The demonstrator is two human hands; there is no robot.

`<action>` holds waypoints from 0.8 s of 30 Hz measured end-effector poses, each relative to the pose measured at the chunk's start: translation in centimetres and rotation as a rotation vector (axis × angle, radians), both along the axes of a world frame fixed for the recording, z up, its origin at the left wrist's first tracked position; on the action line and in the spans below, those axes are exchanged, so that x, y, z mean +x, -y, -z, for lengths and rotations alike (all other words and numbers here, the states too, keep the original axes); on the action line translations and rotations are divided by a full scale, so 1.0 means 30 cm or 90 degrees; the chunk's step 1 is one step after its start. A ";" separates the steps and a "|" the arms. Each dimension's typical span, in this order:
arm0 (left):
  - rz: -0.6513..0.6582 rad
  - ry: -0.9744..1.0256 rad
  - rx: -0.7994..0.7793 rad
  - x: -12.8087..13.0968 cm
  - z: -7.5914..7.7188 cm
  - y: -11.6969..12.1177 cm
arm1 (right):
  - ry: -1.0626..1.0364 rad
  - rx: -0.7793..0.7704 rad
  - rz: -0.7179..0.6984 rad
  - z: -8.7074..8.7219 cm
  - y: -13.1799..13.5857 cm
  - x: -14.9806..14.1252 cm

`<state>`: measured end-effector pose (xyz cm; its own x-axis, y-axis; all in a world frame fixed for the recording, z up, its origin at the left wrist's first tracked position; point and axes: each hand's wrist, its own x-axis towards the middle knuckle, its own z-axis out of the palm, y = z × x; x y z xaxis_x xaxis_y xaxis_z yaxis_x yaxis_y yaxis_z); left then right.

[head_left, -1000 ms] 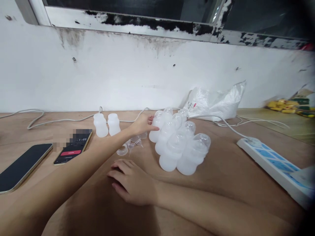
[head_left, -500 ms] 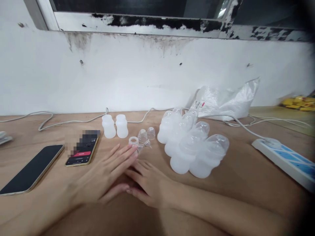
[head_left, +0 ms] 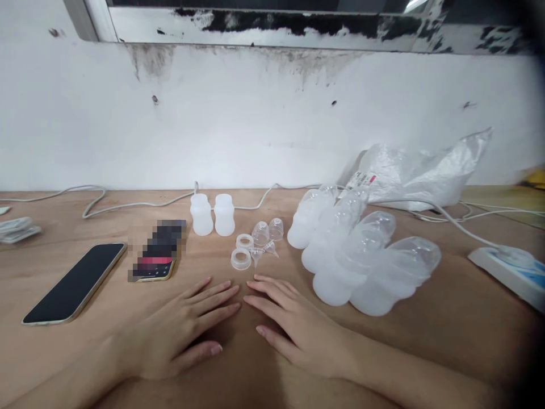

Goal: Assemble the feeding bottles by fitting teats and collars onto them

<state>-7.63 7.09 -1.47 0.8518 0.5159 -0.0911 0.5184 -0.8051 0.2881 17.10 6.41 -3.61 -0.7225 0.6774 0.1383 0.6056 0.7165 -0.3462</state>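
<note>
My left hand (head_left: 193,324) rests palm down on the wooden table, fingers spread and holding nothing. Opposite it, my right hand (head_left: 287,321) lies the same way, fingertips apart from the left's. Just beyond the fingers are two clear collar rings (head_left: 240,259), two clear nipples (head_left: 256,255) and two clear domed caps (head_left: 260,233). Behind these, to the left, stand two frosted white baby bottles (head_left: 201,215) without tops. Right of my right hand is a cluster of several capped baby bottles (head_left: 370,278), standing close together.
A dark phone (head_left: 75,284) and a phone with a lit, partly blurred screen (head_left: 164,250) lie at left. A white plastic bag (head_left: 421,173) leans by the wall. The power strip (head_left: 511,272) sits at right, its cable (head_left: 447,218) running behind the bottles.
My hands were touching, the left over the right's fingertips. They have moved apart and back toward me, uncovering the rings and nipples. The view has shifted left.
</note>
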 end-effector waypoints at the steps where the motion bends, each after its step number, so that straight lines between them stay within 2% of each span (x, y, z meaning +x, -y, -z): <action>1: -0.003 -0.005 0.000 0.000 0.001 0.000 | -0.005 0.004 -0.002 0.002 -0.001 0.001; 14: -0.028 0.039 0.023 0.006 0.016 0.004 | -0.026 0.039 -0.003 0.006 0.001 0.000; 21: -0.023 0.021 0.043 0.004 0.012 0.007 | -0.034 0.054 0.002 0.011 0.001 0.002; 24: -0.089 0.078 0.073 0.006 0.025 -0.002 | -0.070 0.081 0.044 0.005 -0.018 -0.003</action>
<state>-7.46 7.15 -2.24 0.7726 0.6306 0.0742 0.5940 -0.7591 0.2664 17.02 6.96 -3.77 -0.6509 0.6965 0.3021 0.6177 0.7172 -0.3226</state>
